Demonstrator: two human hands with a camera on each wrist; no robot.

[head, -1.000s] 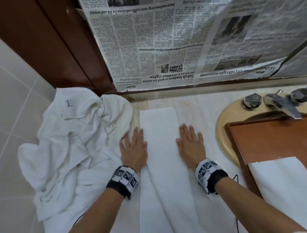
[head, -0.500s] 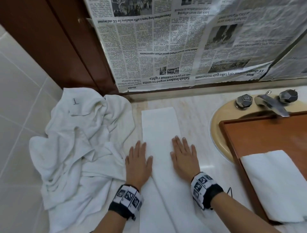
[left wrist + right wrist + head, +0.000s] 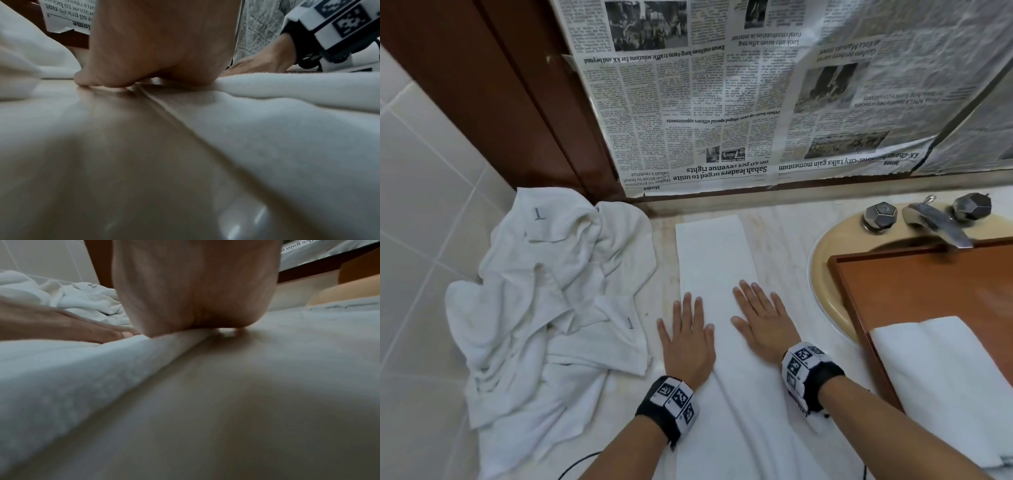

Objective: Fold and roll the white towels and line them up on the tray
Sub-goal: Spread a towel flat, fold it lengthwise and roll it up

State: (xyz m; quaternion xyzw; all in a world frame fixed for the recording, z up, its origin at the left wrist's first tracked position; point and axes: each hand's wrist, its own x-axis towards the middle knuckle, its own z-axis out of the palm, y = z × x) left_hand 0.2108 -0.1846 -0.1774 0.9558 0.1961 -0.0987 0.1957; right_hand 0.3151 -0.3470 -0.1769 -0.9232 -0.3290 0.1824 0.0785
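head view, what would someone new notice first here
Two flat hands, left hand and right hand, press on a long folded towel at the counter's middle. A crumpled towel pile sprawls to the left, and upside-down newspaper covers the wall behind.

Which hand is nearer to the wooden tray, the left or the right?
The right. The right hand lies flat on the folded towel, beside the wooden tray over the sink. The left hand presses the towel's other edge, farther from the tray, next to the crumpled towels.
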